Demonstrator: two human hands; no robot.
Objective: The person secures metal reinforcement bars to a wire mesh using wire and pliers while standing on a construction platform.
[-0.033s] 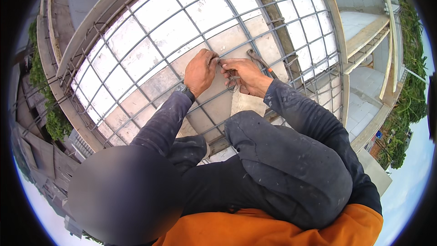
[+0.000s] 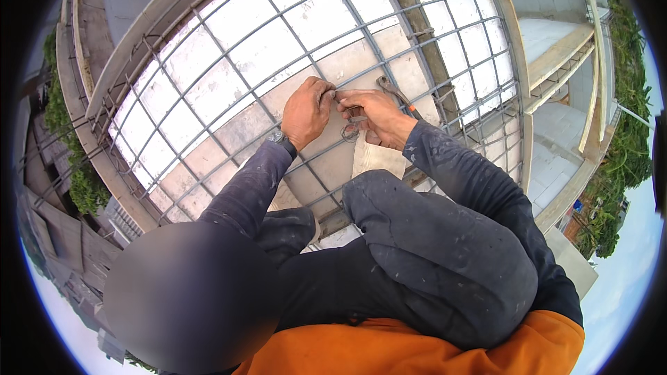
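Grasping one wire bundle (image 2: 349,128), right hand (image 2: 380,115) faces left hand (image 2: 306,112), whose grip's unclear, near one tool (image 2: 397,92).

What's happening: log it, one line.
left hand: fingertips at steel mesh | right hand: curled at wire loops | orange-marked tool: beside right hand

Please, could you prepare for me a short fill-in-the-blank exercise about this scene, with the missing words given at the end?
1. On the wrist of the left hand there is a ______.
2. The metal hand tool beyond the right hand has an ______ patch on its handle.
3. The loop of thin wire shows closer to the ______ hand than to the other one.
4. Under the far part of the steel mesh, the panels are ______ in colour.

Missing words: watch; orange; right; white.
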